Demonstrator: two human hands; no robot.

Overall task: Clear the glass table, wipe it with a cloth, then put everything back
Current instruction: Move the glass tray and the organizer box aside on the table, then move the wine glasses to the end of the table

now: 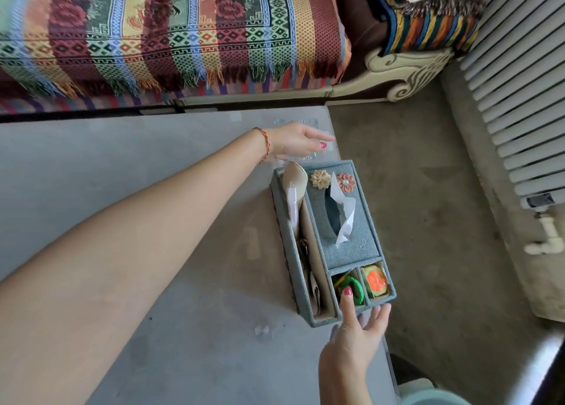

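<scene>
A blue-grey fabric tissue organiser (351,252) stands on the glass table (183,328) along its right edge. A white tissue (345,218) sticks out of its top, and two fabric flowers decorate the far end. Its side slot holds a beige pouch and papers; the two small near compartments hold green and orange items. My right hand (354,340) is at the organiser's near end, thumb lying over the green compartment and fingers spread beside the near wall. My left hand (298,141) reaches past the far end, fingers straight, over a clear plastic object (287,158).
A sofa with a striped woven throw (171,38) runs along the table's far edge. Bare concrete floor (428,206) lies to the right, with a white radiator (519,114) and its pipe beyond. The table's right edge is just under the organiser.
</scene>
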